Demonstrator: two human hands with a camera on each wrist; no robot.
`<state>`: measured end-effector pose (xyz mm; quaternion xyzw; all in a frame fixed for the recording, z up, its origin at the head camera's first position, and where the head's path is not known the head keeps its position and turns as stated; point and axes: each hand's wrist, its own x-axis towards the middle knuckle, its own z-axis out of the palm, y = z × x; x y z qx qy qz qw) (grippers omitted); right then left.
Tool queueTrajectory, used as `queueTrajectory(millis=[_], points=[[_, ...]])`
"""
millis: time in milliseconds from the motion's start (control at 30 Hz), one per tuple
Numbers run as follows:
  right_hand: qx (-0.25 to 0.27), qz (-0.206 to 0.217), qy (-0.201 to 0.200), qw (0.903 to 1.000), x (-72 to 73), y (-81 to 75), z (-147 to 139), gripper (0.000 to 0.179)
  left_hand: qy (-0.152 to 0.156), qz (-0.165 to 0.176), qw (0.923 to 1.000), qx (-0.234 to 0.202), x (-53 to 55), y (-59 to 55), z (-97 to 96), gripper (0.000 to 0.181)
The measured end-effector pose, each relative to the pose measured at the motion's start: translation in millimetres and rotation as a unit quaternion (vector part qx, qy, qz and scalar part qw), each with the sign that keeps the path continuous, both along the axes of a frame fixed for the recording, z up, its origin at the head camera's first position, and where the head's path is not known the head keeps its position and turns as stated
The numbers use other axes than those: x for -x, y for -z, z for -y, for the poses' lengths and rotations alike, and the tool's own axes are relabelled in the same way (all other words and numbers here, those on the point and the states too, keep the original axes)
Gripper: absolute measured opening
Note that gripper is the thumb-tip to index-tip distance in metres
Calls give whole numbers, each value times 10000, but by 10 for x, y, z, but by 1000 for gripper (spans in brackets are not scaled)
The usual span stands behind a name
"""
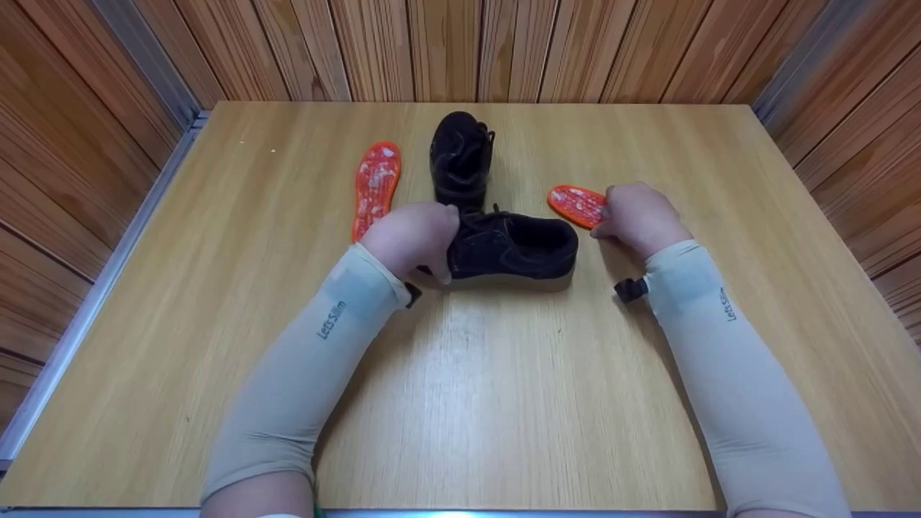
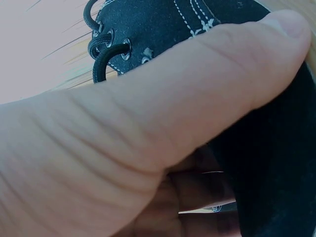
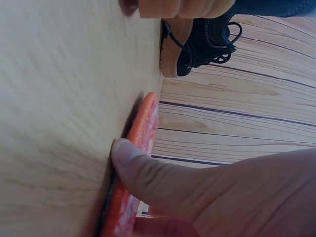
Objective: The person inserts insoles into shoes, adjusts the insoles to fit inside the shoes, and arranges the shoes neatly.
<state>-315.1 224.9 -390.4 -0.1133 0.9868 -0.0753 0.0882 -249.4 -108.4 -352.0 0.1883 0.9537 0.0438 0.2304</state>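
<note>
Head view: hands hold shoe and insole inside table edges.

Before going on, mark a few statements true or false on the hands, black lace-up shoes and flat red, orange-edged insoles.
1. The left hand holds the nearer black lace-up shoe. True.
2. The right hand is empty. False: it pinches a flat red, orange-edged insole.
3. The farther black lace-up shoe stands sole-down. True.
4. The other insole is inside the farther shoe. False: it lies on the light-brown wood-grain table, left of that shoe in the head view.
5. Laces show on both shoes. True.
</note>
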Motion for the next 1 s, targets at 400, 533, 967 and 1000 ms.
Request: queueTrajectory(millis=[400, 533, 967, 1000], points=[[-229, 119, 41, 9997, 7, -17, 9, 39, -179, 19, 9997, -144, -12, 18, -1, 74], [-313, 25, 24, 9995, 12, -17, 8, 46, -210, 32, 9996, -166, -9, 20, -9, 70], [821, -373, -141, 9958, -288, -450, 259, 53, -192, 89, 9996, -169, -11, -3, 8, 72], [839, -391, -157, 9956, -327, -493, 299, 54, -183, 72, 9996, -178, -10, 0, 11, 72]])
